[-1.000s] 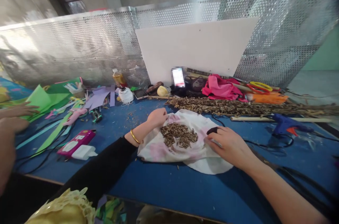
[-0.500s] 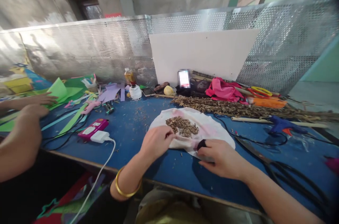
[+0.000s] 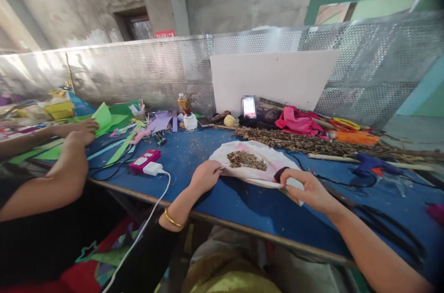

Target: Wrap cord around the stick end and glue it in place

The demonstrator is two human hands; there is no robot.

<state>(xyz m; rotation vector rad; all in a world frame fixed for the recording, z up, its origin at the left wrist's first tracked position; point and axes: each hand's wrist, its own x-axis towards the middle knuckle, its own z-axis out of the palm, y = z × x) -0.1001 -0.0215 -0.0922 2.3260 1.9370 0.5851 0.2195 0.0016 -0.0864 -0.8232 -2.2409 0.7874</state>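
Observation:
A round white cloth (image 3: 274, 156) with faint pink stains lies on the blue table, its near edge folded up. On it rests a heap of dry brown seeds or husks (image 3: 245, 161); their exact kind I cannot tell. My left hand (image 3: 205, 176), gold bangle at the wrist, pinches the cloth's near-left edge. At the near-right edge my right hand (image 3: 301, 186) grips the cloth between thumb and fingers, with a black band around one finger. Between the two hands the edge is stretched and raised a little off the table.
Big black scissors (image 3: 388, 223) and a blue glue gun (image 3: 376, 166) lie at right. Dried stalks (image 3: 329, 146) stretch behind the cloth. A magenta power strip (image 3: 144, 161) with white charger sits left. A co-worker's hands (image 3: 81, 131) are over green paper (image 3: 107, 119).
My hands have moved apart along the cloth's near edge, the right one going rightward. The edge between them is now pulled straighter and lifted. The camera view has shifted left and up.

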